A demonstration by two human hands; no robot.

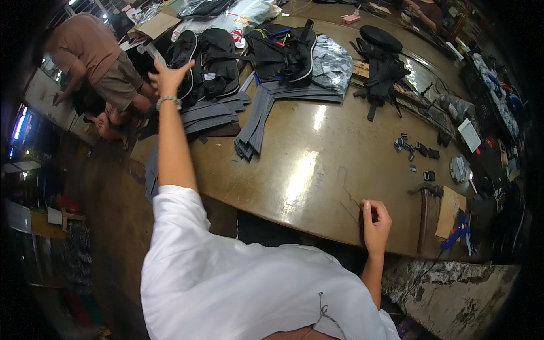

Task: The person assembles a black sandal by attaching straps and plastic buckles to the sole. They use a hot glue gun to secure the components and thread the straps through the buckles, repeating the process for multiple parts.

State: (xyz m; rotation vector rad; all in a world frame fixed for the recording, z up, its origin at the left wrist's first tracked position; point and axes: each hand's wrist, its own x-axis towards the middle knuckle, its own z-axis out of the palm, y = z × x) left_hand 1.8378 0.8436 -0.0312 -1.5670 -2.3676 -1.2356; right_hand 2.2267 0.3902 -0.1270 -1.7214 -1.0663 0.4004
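Observation:
At the far left of the table, my left hand (pixel 169 78) reaches out with its fingers spread, holding nothing I can see. It is beside a black padded bag piece (pixel 184 54) with light piping and above a stack of grey strips (pixel 209 116). A second bundle of grey strips (pixel 255 127) fans out to the right. My right hand (pixel 375 224) is closed near the table's front edge, with thumb and fingers together. A thin dark thread (pixel 352 198) runs over the tabletop to its fingertips; whether they grip it is unclear.
More black strapped pieces (pixel 286 54) and a clear plastic bag (pixel 331 62) fill the table's far side. Small black buckles (pixel 420 149), a hammer (pixel 425 218) and a blue-handled tool (pixel 459 231) lie at right. One person (pixel 93 45) bends at far left; another (pixel 425 14) is far right.

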